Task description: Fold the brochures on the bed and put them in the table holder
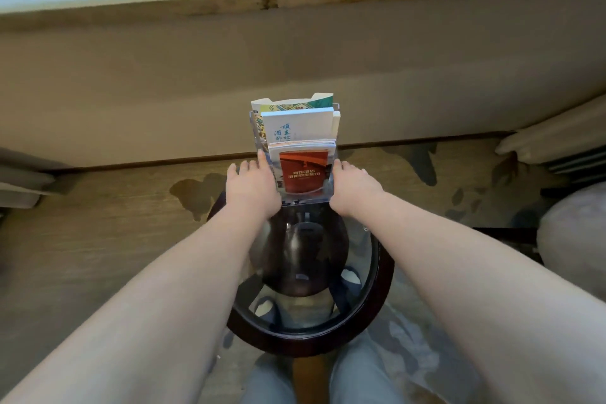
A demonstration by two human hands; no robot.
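Note:
A clear acrylic tiered holder (259, 128) stands at the far edge of a small round glass table (377, 275). Its front tier holds folded brochures with a red cover (303, 170). White brochures with blue characters (296, 125) fill the middle tier, and a green and yellow illustrated one (292, 104) stands at the back. My left hand (252, 185) touches the holder's left side with its fingers stretched forward. My right hand (352, 184) lies against the holder's right side, fingers extended along it. Neither hand holds a brochure.
The table has a dark wooden rim (314, 343) and a dark rounded base under the glass. A beige wall panel (295, 69) rises just behind the holder. A cushioned seat (574, 239) sits at the right, and patterned carpet (98, 223) lies around.

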